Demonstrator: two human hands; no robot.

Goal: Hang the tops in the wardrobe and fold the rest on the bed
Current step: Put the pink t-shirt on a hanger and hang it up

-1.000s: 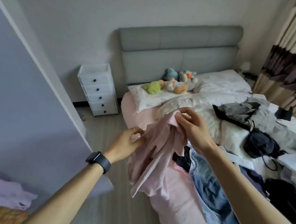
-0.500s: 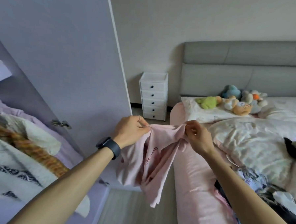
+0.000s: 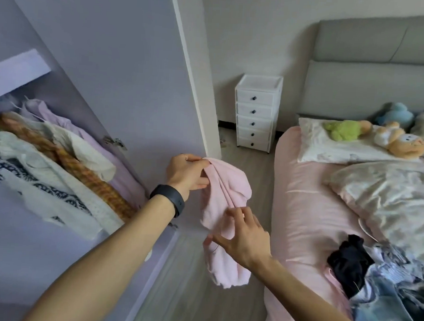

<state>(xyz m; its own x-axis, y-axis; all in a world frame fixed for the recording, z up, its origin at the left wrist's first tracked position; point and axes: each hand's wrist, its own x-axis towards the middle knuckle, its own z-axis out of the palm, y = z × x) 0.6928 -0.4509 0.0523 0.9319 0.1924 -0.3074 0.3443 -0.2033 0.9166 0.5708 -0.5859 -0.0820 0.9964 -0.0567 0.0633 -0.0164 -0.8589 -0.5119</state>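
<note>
A pale pink top (image 3: 225,193) hangs bunched in the air between the open wardrobe and the bed. My left hand (image 3: 187,173) grips its upper end, close to the edge of the wardrobe door (image 3: 127,65). Lower down, my right hand (image 3: 245,235) lies against the cloth with fingers spread and holds nothing. Several tops (image 3: 53,166) hang packed inside the wardrobe at the left. On the bed (image 3: 309,214) at the right lies a heap of dark and blue clothes (image 3: 377,274).
A white drawer unit (image 3: 256,113) stands against the far wall between wardrobe door and bed. Stuffed toys (image 3: 379,131) and a pillow lie at the grey headboard, with a rumpled duvet (image 3: 388,194) below them. Bare floor (image 3: 192,287) runs between wardrobe and bed.
My view has swung left from the bed toward the wardrobe. The pink top came along, my right hand let go of its upper edge and dropped lower on the cloth.
</note>
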